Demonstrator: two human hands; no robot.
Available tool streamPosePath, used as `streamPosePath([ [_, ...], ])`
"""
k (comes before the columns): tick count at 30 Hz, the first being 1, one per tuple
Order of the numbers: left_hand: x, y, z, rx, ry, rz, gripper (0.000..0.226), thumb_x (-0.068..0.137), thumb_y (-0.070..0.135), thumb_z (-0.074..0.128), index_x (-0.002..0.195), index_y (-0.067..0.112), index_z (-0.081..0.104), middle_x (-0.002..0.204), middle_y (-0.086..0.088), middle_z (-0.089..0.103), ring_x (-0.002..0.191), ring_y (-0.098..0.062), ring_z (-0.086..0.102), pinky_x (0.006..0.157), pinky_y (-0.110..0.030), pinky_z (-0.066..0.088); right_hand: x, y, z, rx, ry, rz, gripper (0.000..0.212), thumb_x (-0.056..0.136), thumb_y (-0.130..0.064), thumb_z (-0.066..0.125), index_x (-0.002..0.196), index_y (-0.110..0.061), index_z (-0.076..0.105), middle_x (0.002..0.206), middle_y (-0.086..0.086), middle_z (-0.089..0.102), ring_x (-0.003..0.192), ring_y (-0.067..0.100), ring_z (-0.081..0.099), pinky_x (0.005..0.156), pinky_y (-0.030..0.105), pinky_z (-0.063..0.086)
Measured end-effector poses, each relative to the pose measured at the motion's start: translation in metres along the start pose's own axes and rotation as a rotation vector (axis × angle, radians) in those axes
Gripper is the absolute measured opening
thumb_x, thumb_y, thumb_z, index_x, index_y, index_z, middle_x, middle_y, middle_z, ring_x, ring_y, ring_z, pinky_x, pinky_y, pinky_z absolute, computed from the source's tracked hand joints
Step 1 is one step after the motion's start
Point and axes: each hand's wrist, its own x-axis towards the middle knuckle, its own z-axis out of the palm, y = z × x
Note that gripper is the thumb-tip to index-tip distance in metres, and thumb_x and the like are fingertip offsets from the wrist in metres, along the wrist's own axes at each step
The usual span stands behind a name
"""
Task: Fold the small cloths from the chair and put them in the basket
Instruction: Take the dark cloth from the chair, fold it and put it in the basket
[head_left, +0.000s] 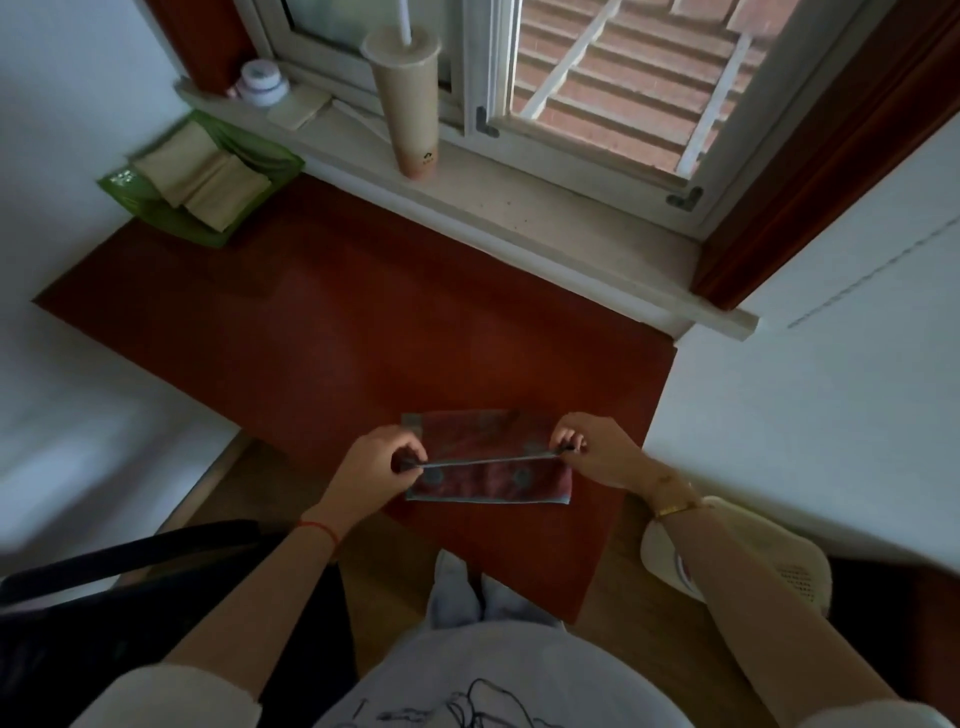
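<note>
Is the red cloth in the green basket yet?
No: the red cloth lies on the table, its edge pinched by the left hand and right hand, apart from the green basket.

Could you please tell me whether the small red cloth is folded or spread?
Mid-fold: the small red grey-trimmed cloth lies flat while left hand and right hand pinch one edge above it.

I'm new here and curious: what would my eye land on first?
Near the front edge of the dark red table, the left hand and right hand pinch the ends of a small reddish cloth, one edge lifted mid-fold. At the table's far left corner sits a green basket holding folded beige cloths, and a tall cup with a straw stands on the windowsill.
</note>
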Motion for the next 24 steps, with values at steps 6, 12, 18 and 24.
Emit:
streamPosePath([
  [6,-0.032,-0.007,0.039,0.045,0.042,-0.051,0.016,0.079,0.011,0.071,0.082,0.025,0.066,0.088,0.014,0.063,0.086,-0.006,0.053,0.076,-0.019,0.041,-0.024,0.019,0.043,-0.175,-0.056,-0.032,0.020,0.081,-0.020,0.053,0.100,-0.023,0.061,0.104,-0.002,0.063,0.097,0.016,0.055,0.089,0.030,0.047],
  [12,-0.044,-0.004,0.055,0.075,0.139,-0.149,0.013,0.079,0.030,0.073,0.088,0.028,0.064,0.096,0.013,0.060,0.095,-0.009,0.051,0.083,-0.030,0.044,-0.024,0.017,0.042,-0.276,-0.038,-0.140,0.018,0.086,-0.033,0.057,0.100,-0.024,0.063,0.100,-0.005,0.062,0.092,0.011,0.053,0.088,0.031,0.047],
  [18,-0.043,0.012,0.063,-0.128,0.343,-0.559,0.026,0.085,0.037,0.069,0.100,0.019,0.058,0.095,0.004,0.060,0.087,-0.013,0.059,0.070,-0.027,0.051,0.053,-0.043,0.033,-0.187,0.116,-0.253,0.014,0.092,-0.023,0.058,0.098,-0.015,0.067,0.100,0.004,0.065,0.095,0.020,0.055,0.090,0.032,0.041],
  [24,-0.030,0.022,0.072,-0.391,0.370,-0.797,0.036,0.083,0.021,0.075,0.111,0.006,0.058,0.107,-0.010,0.068,0.094,-0.023,0.065,0.076,-0.032,0.052,0.122,-0.093,0.075,-0.218,-0.088,-0.234,0.025,0.092,-0.028,0.059,0.112,-0.014,0.064,0.115,0.007,0.066,0.110,0.026,0.056,0.100,0.042,0.045],
])
